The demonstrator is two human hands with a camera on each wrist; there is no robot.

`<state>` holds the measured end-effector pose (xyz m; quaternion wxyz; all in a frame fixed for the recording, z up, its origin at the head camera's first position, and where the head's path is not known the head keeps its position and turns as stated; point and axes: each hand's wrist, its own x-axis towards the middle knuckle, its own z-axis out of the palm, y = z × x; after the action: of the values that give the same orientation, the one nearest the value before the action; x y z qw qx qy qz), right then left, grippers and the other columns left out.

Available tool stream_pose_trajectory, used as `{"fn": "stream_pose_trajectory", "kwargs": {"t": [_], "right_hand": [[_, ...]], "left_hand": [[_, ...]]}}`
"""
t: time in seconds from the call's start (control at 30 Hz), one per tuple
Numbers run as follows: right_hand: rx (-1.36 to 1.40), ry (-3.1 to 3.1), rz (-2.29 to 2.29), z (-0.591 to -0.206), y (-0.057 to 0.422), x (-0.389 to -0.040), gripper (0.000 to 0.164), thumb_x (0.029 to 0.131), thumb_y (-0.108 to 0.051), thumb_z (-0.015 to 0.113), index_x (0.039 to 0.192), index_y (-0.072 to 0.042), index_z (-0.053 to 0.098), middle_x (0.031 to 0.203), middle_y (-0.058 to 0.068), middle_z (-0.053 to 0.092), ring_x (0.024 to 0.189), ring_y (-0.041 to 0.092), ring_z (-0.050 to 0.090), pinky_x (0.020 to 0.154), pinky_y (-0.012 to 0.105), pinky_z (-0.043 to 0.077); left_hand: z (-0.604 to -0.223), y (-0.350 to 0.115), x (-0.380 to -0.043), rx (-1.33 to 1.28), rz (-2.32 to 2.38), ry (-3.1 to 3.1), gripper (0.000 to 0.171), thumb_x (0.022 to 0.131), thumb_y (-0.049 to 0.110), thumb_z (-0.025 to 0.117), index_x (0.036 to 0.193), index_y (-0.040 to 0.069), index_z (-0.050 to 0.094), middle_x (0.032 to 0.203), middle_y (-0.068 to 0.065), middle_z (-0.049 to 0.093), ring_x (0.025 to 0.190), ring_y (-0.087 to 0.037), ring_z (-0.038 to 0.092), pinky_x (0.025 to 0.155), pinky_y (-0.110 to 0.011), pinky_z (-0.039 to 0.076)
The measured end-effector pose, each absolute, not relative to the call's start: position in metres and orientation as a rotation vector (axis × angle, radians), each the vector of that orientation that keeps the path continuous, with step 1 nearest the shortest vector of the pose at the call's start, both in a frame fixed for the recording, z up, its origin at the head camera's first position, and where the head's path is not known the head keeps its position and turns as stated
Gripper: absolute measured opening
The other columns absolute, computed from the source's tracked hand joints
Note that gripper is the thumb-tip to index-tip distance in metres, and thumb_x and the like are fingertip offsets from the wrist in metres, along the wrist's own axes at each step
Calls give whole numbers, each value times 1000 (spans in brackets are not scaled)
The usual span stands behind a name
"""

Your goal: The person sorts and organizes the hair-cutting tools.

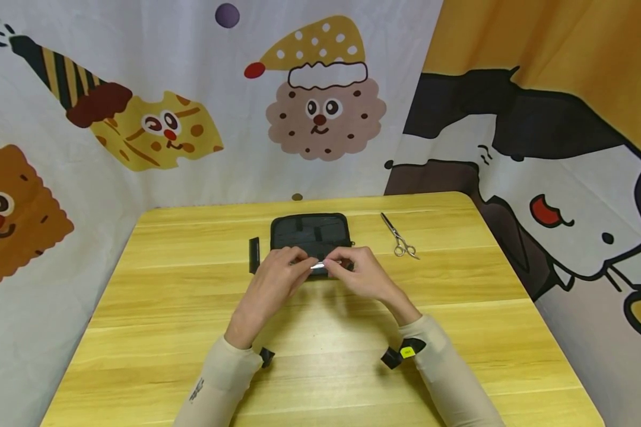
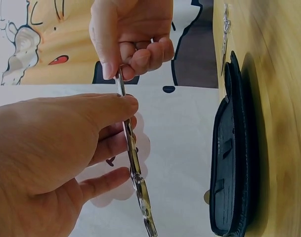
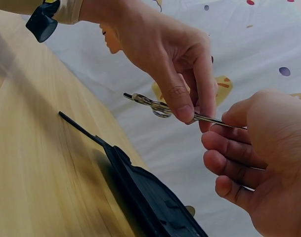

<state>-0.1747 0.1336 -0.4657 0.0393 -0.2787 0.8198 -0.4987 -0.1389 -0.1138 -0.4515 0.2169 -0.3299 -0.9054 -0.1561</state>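
Both hands hold a pair of slim silver scissors [image 3: 157,106] above the near part of an open black zip case [image 1: 310,228]. My left hand [image 1: 269,279] pinches them between thumb and fingers, close to the finger rings, as the right wrist view shows. The thumb and fingertips of my right hand [image 1: 362,274] pinch the blade end. In the left wrist view the scissors [image 2: 132,153] appear edge-on, and the right hand [image 2: 133,37] has its other fingers curled. Fingers partly cover the blades.
A second pair of silver scissors [image 1: 400,240] lies on the wooden table [image 1: 320,367] right of the case. To the case's left is a slim black comb-like piece [image 1: 254,255]. Behind the table hangs a printed cartoon curtain [image 1: 192,35].
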Motion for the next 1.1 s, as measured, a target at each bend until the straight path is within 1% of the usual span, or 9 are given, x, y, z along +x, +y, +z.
{"fn": "stream_pose_trajectory", "kwargs": {"t": [0.13,0.23,0.33,0.43,0.57,0.63,0.73,0.93,1.1], "right_hand": [[-841,2505,-1566,-467,133,-173,22,113,-24,71,105,-8,84,84,9,80,74,21,70,67,32,55],[-813,2480,-1617,-469,132,-173,20,113,-22,72,103,-11,84,82,5,80,75,35,73,66,26,54],[-786,2445,-1679,-470,131,-173,18,112,-20,72,101,-13,84,82,4,79,75,41,73,64,23,53],[-759,2415,-1729,-470,131,-173,18,112,-17,71,100,-11,83,82,6,79,73,38,73,63,24,55],[-723,2383,-1772,-466,130,-173,18,111,-15,72,99,-8,83,81,10,79,71,36,74,64,31,63],[-710,2368,-1785,-465,131,-173,19,111,-14,72,98,-6,83,81,12,79,71,36,74,65,35,65],[-697,2356,-1798,-465,132,-173,20,111,-13,72,98,-4,83,81,13,79,70,33,75,65,37,67],[-683,2342,-1846,-466,134,-176,21,112,-14,72,95,-4,82,80,13,77,68,15,72,66,32,67],[-671,2315,-1909,-462,139,-178,21,111,-12,72,94,-3,81,79,12,76,67,13,71,65,39,69]], "left_hand": [[-452,-115,-139,-911,-440,-2520,23,102,13,85,125,16,87,111,-2,79,96,-20,74,103,-47,65],[-452,-115,-139,-914,-446,-2512,23,102,13,85,126,16,87,111,-2,79,96,-21,74,103,-47,65],[-452,-115,-139,-916,-452,-2494,24,102,14,86,126,14,87,111,-2,79,95,-21,74,101,-47,66],[-452,-114,-139,-914,-466,-2479,25,102,14,86,127,13,86,112,-3,79,95,-21,73,100,-47,66],[-452,-114,-140,-895,-495,-2473,27,103,17,85,130,10,85,116,-4,80,98,-22,73,99,-45,66],[-452,-114,-140,-883,-501,-2472,30,103,20,86,132,10,84,119,-6,81,103,-24,74,101,-46,65],[-451,-115,-140,-870,-499,-2473,40,102,26,88,138,10,81,126,-9,81,115,-28,76,110,-49,63],[-450,-120,-142,-865,-544,-2455,65,96,35,94,152,11,71,145,-12,75,139,-35,69,124,-56,55],[-448,-126,-145,-846,-596,-2448,82,91,39,98,161,13,63,157,-14,68,151,-38,61,129,-63,49]]}}
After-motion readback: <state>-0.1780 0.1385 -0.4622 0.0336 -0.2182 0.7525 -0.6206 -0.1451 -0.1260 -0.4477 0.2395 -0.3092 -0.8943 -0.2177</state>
